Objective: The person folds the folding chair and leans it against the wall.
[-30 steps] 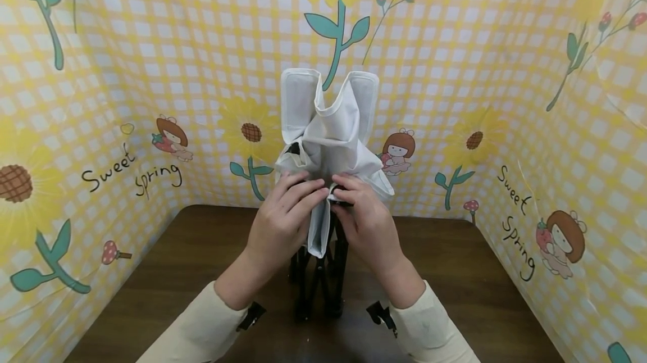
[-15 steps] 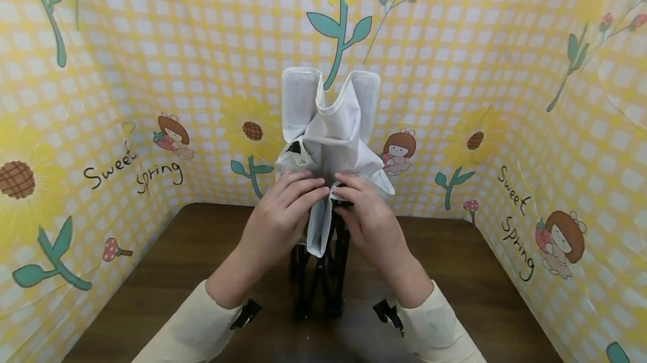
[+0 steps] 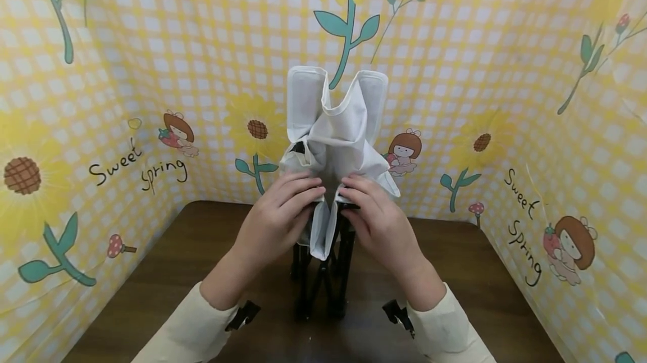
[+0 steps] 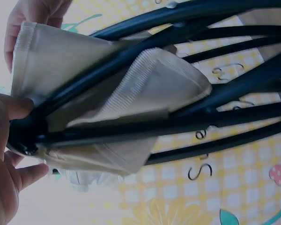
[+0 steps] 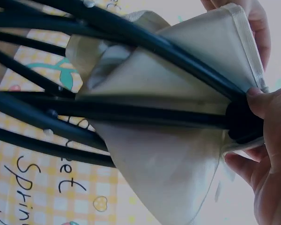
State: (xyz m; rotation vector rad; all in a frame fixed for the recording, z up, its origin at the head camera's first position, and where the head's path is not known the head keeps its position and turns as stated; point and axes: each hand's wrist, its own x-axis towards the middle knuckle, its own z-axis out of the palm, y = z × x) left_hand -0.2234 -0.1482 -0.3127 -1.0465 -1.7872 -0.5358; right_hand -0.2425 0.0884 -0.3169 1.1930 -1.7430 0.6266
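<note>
A partly folded chair stands upright in the middle of the head view, with white fabric (image 3: 340,127) bunched over crossed black legs (image 3: 346,259). My left hand (image 3: 280,211) grips its near left top corner, fingers over the fabric. On the near right corner, my right hand (image 3: 379,225) does the same. A fabric fold (image 3: 319,234) hangs between both hands. Black tubes (image 4: 131,130) meet at a black joint (image 4: 28,131) by my left thumb in the left wrist view. The right wrist view shows a matching joint (image 5: 243,122) at my right thumb.
The chair's feet rest on a dark brown wooden table (image 3: 167,278). A yellow checked cloth (image 3: 227,42) with printed sunflowers encloses the back and both sides. Black clips (image 3: 242,316) hang at the cuffs of both pale sleeves (image 3: 192,323).
My hands have moved slightly apart, widening the gap between the two near corners. My forearms have spread outward a little. The head view has shifted slightly, and both hands keep their hold.
</note>
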